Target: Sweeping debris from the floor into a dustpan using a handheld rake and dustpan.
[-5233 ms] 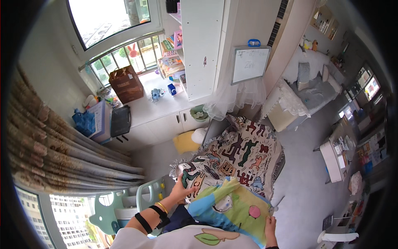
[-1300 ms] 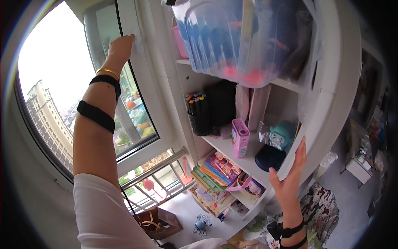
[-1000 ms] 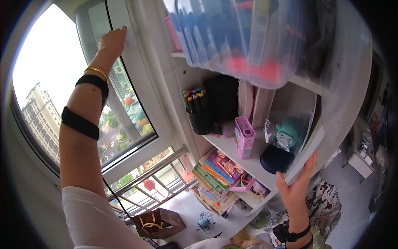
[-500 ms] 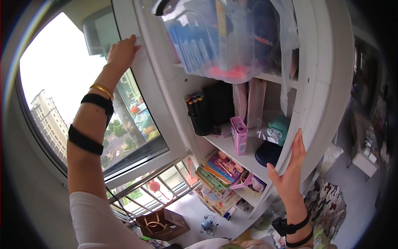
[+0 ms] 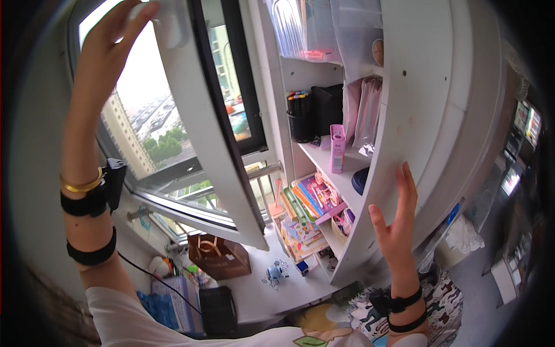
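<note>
My left hand [image 5: 104, 49] is raised at the upper left, its fingers closed round the white window handle, partly hidden by the hand. The handle's pale base [image 5: 171, 23] sits on the white frame of the window sash [image 5: 199, 115], which is swung inward at an angle. A gold bangle [image 5: 84, 184] and black straps are on that forearm. My right hand [image 5: 398, 234] is open, fingers stretched upward, beside the white side panel [image 5: 413, 98] of the shelf unit. Whether its fingertips touch the panel I cannot tell. It holds nothing.
Shelves hold a black pen holder [image 5: 300, 124], a pink box [image 5: 337, 149], books [image 5: 306, 214] and a clear plastic bin [image 5: 306, 34]. Below the sash, a brown paper bag [image 5: 219, 257] and a small blue figure [image 5: 274, 272] stand on the white desk [image 5: 260, 301]. Metal railings [image 5: 263, 172] cross the window opening.
The window sash has swung inward toward me, with my left hand moving up and left on its handle. My right hand stays beside the shelf panel, fingers still apart. The view has shifted.
</note>
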{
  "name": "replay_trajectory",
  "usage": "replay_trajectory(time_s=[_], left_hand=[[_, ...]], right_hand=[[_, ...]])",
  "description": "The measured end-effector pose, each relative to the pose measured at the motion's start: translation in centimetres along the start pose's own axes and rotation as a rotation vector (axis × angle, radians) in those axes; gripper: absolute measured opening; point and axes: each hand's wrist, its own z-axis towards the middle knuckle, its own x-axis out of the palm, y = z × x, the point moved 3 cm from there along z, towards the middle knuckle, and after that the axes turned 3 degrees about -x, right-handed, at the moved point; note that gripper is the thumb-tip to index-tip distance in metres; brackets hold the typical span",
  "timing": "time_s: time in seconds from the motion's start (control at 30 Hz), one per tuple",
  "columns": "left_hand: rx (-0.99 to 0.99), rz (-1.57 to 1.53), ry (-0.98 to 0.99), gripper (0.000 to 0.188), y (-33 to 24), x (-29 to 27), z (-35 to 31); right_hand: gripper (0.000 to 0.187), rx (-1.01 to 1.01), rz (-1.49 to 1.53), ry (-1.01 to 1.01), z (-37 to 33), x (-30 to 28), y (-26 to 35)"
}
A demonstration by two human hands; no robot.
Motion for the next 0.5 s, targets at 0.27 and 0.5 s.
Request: replay_trajectory(time_s=[0.27, 0.5], left_hand=[[-0.146, 0.305, -0.188, 0.046, -2.7, -17.0, -7.4], [-0.377, 0.639, -0.193, 0.073, -5.2, -25.5, -12.7]], right_hand=[[0.045, -0.103, 0.232, 0.145, -5.4, -1.4, 2.6], [0.042, -0.139, 0.423, 0.315, -9.9, -0.2, 6.8]])
